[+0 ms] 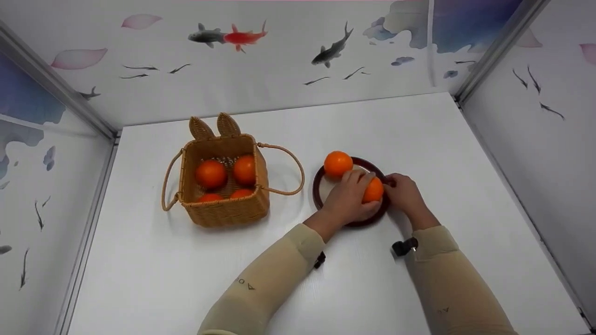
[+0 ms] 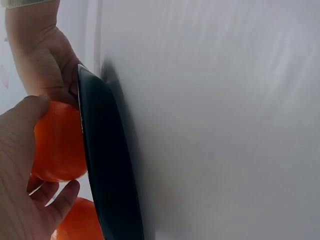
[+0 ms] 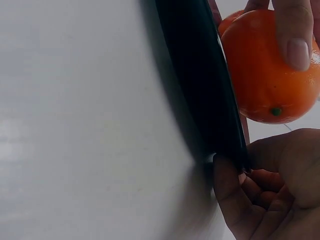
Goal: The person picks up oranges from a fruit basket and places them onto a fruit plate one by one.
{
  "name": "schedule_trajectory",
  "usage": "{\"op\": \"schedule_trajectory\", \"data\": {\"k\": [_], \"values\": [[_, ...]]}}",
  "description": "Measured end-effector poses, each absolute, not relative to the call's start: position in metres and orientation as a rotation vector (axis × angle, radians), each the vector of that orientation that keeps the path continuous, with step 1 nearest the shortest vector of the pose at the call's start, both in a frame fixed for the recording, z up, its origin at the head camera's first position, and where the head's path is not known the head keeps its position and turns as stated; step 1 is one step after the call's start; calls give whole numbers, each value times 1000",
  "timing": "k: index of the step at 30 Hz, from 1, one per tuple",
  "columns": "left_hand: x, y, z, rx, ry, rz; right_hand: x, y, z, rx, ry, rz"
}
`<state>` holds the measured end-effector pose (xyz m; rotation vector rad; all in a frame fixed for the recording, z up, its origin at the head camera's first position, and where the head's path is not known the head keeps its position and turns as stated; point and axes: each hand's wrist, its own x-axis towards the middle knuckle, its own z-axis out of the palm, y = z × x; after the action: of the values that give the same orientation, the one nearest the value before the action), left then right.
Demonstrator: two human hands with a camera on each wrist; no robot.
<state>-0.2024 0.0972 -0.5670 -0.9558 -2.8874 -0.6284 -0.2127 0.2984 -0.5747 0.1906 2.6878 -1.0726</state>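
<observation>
Orange held over the dark plate

Left hand (image 1: pixel 347 201) wraps its grip round an orange (image 1: pixel 373 190) on the plate (image 1: pixel 321 177); right hand (image 1: pixel 404 191) pinches the plate's rim, on the white surface (image 1: pixel 419 135) beside a basket (image 1: pixel 223 211)

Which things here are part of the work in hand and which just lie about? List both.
In the work:
- left hand, gripping an orange on the plate
- right hand, holding the plate at its rim
- second orange on the plate
- wicker basket with three oranges inside

Lying about:
- white table
- fish-painted walls
</observation>
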Motion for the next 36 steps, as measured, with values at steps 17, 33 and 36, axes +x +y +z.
{"op": "schedule_trajectory", "data": {"k": [17, 33, 36], "values": [[-200, 70, -543, -983, -2818, -428, -215, 292, -578, 195, 2661, -1058], [-188, -17, -420, -976, -2824, -431, -215, 299, -575, 171, 2678, -1032], [-193, -39, -402, -922, -2857, -381, -215, 300, -577, 177, 2671, -1033]]}}
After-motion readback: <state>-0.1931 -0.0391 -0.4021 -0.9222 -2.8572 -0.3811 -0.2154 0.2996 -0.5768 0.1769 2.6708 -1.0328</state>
